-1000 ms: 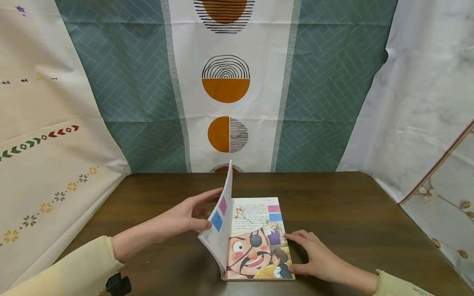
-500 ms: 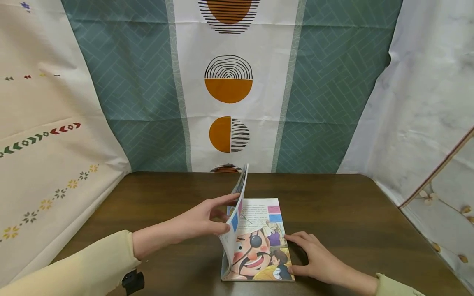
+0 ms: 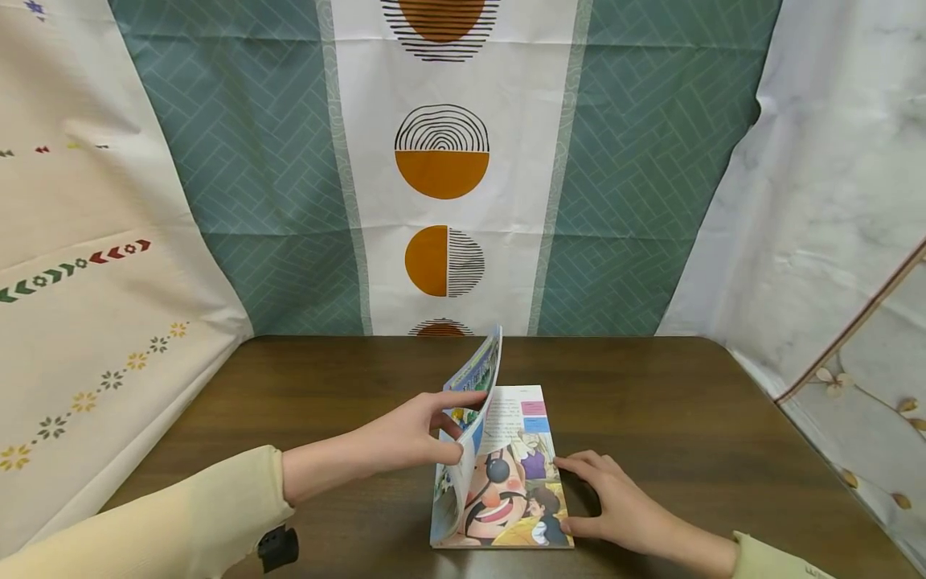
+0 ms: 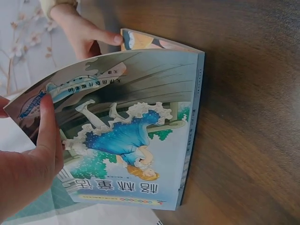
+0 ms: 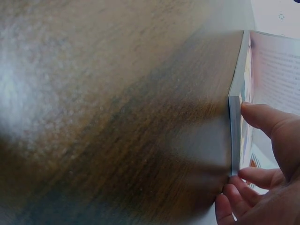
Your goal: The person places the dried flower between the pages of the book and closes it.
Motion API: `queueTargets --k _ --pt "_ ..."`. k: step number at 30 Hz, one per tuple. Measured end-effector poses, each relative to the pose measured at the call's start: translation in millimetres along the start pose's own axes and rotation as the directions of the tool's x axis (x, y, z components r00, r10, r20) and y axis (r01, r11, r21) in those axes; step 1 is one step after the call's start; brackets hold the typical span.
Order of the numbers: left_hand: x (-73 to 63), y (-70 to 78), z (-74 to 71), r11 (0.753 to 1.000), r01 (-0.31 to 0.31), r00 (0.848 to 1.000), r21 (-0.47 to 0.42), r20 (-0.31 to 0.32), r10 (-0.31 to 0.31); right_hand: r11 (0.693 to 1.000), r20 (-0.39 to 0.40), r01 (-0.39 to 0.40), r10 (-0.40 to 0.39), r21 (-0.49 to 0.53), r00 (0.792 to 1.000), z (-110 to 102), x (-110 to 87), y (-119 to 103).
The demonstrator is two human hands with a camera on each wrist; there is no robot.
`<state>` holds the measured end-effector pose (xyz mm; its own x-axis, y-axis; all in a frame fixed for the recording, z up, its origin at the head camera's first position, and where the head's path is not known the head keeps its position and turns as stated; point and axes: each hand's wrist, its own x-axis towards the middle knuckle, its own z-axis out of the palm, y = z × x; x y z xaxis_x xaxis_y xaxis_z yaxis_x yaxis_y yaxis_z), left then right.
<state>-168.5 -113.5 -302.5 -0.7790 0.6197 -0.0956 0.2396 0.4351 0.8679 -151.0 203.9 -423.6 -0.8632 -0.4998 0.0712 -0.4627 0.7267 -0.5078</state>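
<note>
A picture book lies on the brown table, its cover and some pages lifted and bowed toward the right. My left hand pinches the raised part at its free edge, thumb on the inner side and fingers across the cover. The cover, with a figure in a blue dress, faces the left wrist view. Below it, the right-hand page shows a character with an eye patch, partly hidden. My right hand rests against the book's right edge. In the right wrist view its thumb touches the page near the edge.
The dark wooden table extends around the book on all sides. A patterned green and white cloth hangs behind it. Pale cloths flank the table at left and right. A dark wrist strap shows by the left sleeve.
My left hand has moved right, carrying the raised cover and pages over toward the right page. More of the outer cover now shows. The right hand has stayed at the book's edge.
</note>
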Motion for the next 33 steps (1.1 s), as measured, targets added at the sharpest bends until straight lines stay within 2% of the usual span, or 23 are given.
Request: queueTargets --k 8,14,25,30,33 --pt "11.1 3.1 7.4 1.0 0.016 0.998 0.017 0.055 -0.017 1.0 -0.009 -0.005 0.005 -0.016 1.0 -1.3 0.2 0.6" --pt "22.0 -0.3 18.8 0.999 -0.019 0.993 -0.032 0.114 0.023 1.0 -0.02 -0.002 0.001 -0.026 1.0 -0.9 0.3 1.0" --pt "40.6 -14.0 50.5 0.998 -0.049 0.993 -0.036 0.108 0.053 1.0 -0.022 0.004 -0.005 -0.016 1.0 0.1 -0.6 0.6" --pt "54.6 -17.8 61.2 1.0 -0.022 0.991 -0.017 0.128 0.024 1.0 -0.034 0.015 -0.016 -0.011 0.999 -0.8 -1.5 0.4" --pt "61.2 -20.9 68.0 0.999 -0.003 0.991 -0.038 0.133 0.008 1.0 -0.038 0.02 -0.02 -0.016 0.999 -0.8 -1.8 0.7"
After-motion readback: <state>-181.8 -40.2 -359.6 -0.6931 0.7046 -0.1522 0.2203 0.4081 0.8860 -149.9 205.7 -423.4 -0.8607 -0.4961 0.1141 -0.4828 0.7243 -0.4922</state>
